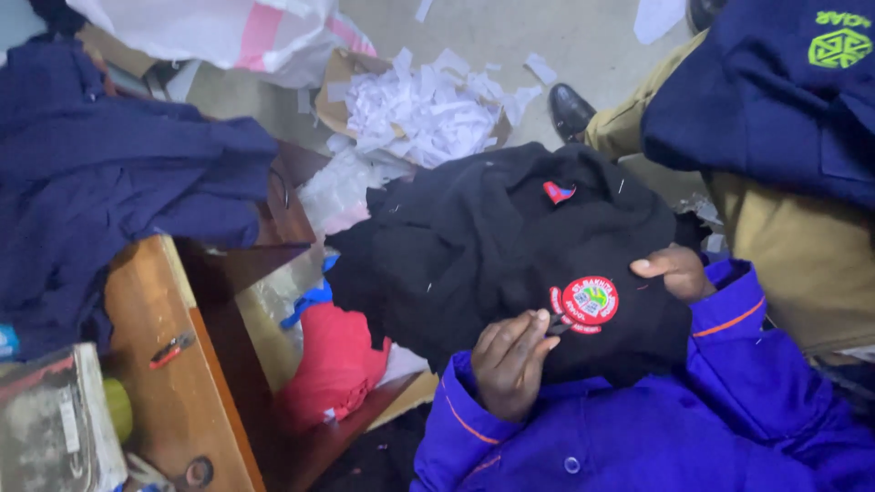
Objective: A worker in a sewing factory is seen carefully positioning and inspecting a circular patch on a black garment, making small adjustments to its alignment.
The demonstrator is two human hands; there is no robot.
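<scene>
My left hand (510,363) pinches something small and dark at the round red badge (585,303) on the black garment (492,246) across my lap; I should steady it. My right hand (673,271) curls around the cloth's edge. The wooden bench (173,383) crowds leftward.

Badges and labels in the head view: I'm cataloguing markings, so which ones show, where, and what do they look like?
Round embroidered badge: on the black garment, between both hands; red rim, pale multicoloured centre.
Small tag: upper part of the same garment; red and blue.
Geometric emblem: top right, on a navy garment; lime green.
</scene>
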